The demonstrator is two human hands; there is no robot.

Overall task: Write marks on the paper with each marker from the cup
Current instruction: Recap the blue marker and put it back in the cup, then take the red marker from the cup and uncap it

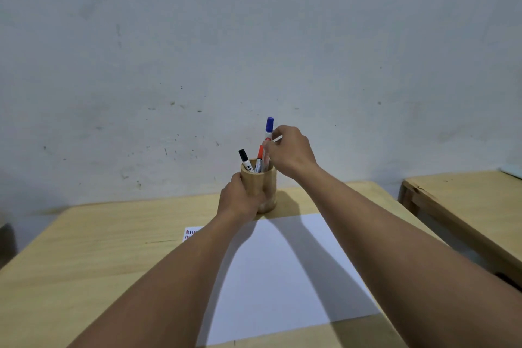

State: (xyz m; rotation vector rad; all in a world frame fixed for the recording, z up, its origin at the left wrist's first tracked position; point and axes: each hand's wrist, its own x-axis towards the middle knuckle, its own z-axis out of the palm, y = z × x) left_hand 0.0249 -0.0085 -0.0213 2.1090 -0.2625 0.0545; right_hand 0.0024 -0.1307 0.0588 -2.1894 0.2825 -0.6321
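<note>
While the left hand (240, 198) wraps the cup (261, 186) at the table's (84, 248) far edge, the right hand (291, 152) has its fingers (267, 147) pinched on the blue marker (268, 135), raised partly out. Black (245, 159) and red (259, 158) markers stand inside. The paper (282, 277) lies just before the cup.

Lighting was pretty dim and flat, kind of bluish-grey overall. Both arms threw soft-edged shadows across the paper (285, 271), and the cup (261, 186) cast one to its right on the counter (84, 248). Wide-angle lens bent the edges, and everything looked slightly soft. No glare.
</note>
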